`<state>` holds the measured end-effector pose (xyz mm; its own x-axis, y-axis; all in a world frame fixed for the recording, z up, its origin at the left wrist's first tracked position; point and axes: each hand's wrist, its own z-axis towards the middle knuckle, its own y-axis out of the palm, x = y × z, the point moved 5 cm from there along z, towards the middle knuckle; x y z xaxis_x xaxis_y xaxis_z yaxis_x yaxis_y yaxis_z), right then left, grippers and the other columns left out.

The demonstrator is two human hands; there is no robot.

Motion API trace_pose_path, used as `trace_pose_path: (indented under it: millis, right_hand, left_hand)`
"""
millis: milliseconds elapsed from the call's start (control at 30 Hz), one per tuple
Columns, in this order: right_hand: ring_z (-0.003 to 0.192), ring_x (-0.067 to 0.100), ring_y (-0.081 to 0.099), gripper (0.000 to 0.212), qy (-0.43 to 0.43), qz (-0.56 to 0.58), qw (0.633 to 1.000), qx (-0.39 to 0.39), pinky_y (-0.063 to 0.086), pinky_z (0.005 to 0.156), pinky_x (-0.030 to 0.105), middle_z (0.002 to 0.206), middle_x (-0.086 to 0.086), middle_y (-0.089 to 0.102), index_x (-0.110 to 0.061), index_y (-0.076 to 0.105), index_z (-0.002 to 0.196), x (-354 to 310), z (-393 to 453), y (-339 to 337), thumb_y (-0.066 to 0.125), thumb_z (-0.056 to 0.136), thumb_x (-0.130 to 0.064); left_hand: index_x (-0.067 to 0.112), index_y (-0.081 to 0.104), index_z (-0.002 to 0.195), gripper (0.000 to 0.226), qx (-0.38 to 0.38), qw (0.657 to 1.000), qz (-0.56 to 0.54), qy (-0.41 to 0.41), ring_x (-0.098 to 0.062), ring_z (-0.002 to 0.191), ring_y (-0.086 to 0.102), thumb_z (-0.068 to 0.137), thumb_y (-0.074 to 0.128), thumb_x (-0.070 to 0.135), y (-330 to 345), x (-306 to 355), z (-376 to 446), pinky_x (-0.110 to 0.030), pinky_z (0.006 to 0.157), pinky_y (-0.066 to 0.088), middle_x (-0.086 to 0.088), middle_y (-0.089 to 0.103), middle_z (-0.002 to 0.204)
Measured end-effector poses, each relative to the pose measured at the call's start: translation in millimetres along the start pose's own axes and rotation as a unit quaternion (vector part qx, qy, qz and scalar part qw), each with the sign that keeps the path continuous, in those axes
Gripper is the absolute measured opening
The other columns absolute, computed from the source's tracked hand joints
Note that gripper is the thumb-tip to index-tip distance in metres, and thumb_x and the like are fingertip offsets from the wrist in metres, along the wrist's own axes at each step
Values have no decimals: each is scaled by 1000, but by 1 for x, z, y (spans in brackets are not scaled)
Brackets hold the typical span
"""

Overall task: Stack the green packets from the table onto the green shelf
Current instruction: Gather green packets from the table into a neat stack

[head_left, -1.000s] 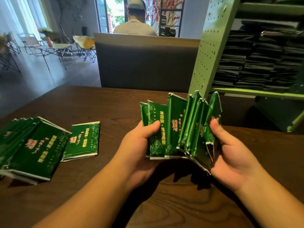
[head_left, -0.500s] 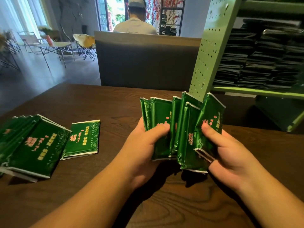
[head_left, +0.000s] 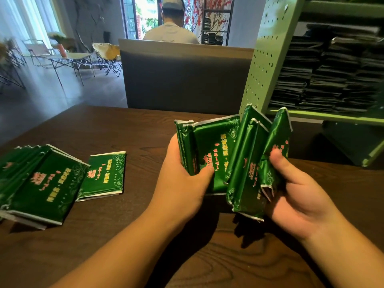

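Gripping fanned green packets [head_left: 230, 161] upright, both hands near green shelf [head_left: 268, 59].

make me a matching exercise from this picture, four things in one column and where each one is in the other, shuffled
Things:
1. fanned bunch of packets
2. single flat packet
3. dark stacked packets
4. folding chair

Places:
A. on the green shelf
B. on the floor beyond the table
C. between the left hand and right hand
D. lying alone on the table

Pairs: 1-C, 2-D, 3-A, 4-B
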<state>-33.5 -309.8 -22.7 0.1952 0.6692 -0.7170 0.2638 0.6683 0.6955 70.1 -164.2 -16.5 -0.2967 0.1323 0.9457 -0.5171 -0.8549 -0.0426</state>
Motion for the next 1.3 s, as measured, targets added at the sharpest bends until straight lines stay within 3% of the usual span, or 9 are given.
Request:
trace_pose_path:
  millis: [100,167,233,333,467,600,767,967,1300]
  right_hand:
    - [115,43,66,78,41,11,999,-31,58,80,58,131,27,64,-5,72,122,3,0,1,102,52,-23]
    - [135,42,50,58,89,39,993,-65,44,105,60,149,27,46,-3,52,143,8,-4,7,74,94,-26]
    - [146,41,34,54,101,56,993,-23,32,116,59,155,25,34,-4,38,150,11,-2,-15,54,106,-31]
    - [145,40,30,61,104,59,992,-45,35,115,60,157,24,31,-5,36,152,14,-4,-13,64,101,-23]
    - [106,38,72,82,52,33,997,-46,61,74,53,123,22,70,-8,77,114,6,-4,-2,106,39,-19]
    - [105,39,72,84,55,10,998,-27,61,72,53,122,22,71,-8,78,112,6,-2,-1,106,34,-20]
    - [106,41,71,87,62,9,998,-5,60,71,55,124,23,69,-8,77,113,8,0,0,105,32,-18]
    - [101,37,74,46,24,-70,997,28,62,70,50,118,22,72,-9,75,115,8,2,0,77,70,-19]
    - [95,31,76,38,-67,-205,970,108,59,80,48,105,13,78,-15,69,112,5,-4,3,69,73,-18]
  left_hand:
    - [38,52,129,57,-4,1000,9,0,11,104,63,88,74,4,1,0,-1,-5,87,49,22,69,112]
    - [39,57,120,48,-18,999,-24,-39,2,102,68,91,71,4,3,-2,-1,-22,92,57,17,72,110]
    - [35,61,116,43,-41,992,-79,-87,-16,106,72,91,71,2,8,-7,-4,-48,95,58,5,75,111]
    - [17,63,118,39,-88,959,-211,-165,-44,108,69,85,73,0,20,-7,-10,-65,91,55,-21,70,116]
    - [3,63,118,47,-106,933,-282,-198,-38,93,70,72,72,1,21,-6,-11,-59,86,57,-32,66,117]
    - [0,61,119,52,-99,924,-302,-213,-39,90,67,68,70,-2,21,-7,-9,-61,86,54,-35,64,110]
    - [4,76,81,26,-95,845,-450,-272,-31,76,65,67,64,23,18,-4,-15,-45,80,54,-16,67,83]
    - [6,64,127,45,-130,904,-340,-226,-30,88,73,82,71,10,27,-5,-17,-43,72,62,-21,73,110]
    - [6,62,130,42,-106,935,-297,-162,-46,113,66,89,65,-3,25,-9,-12,-55,88,58,-24,70,121]
